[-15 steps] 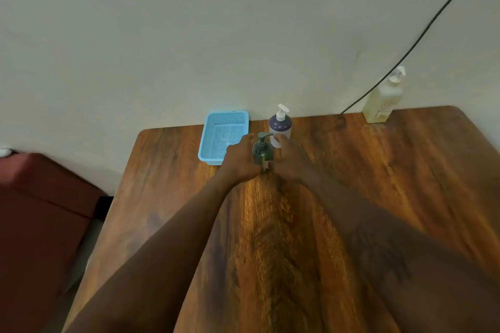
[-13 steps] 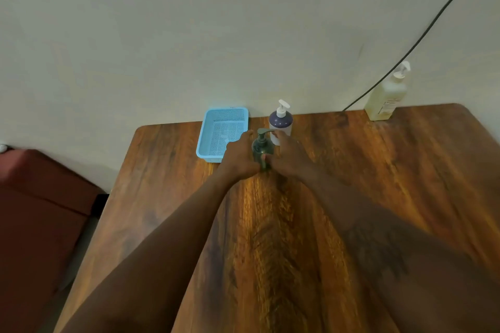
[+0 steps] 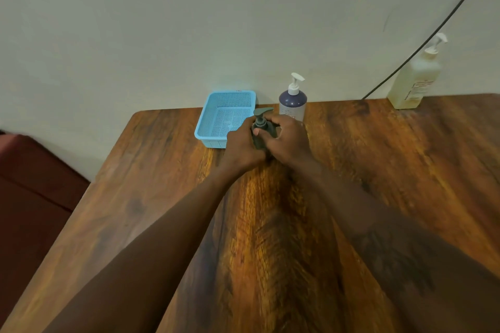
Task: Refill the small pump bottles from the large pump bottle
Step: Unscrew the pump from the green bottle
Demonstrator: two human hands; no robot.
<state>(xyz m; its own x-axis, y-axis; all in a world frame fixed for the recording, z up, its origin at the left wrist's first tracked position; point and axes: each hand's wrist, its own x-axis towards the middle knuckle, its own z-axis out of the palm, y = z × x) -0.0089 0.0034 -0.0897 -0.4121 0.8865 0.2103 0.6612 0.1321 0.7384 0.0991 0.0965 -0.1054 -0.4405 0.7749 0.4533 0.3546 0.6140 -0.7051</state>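
Wooden bench (image 3: pixel 392 170) against a pale wall. Blue mesh basket (image 3: pixel 204 121) sits at the back edge, just left of my hands, its mesh floor showing. Purple bottle (image 3: pixel 293 104) with a white pump stands just behind the right hand (image 3: pixel 289 140). Large pump bottle (image 3: pixel 414 81), pale yellow, is far right by the wall, well apart, with a black cable (image 3: pixel 433 35) running behind it. Dark red seat (image 3: pixel 32 197) is left of the bench.

Small dark green pump bottle (image 3: pixel 262 131) stands upright on the bench between both hands. Left hand (image 3: pixel 242 147) grips its body, and the right hand's fingers curl round it near the collar. The hands hide most of it, so I can't tell its fill level.
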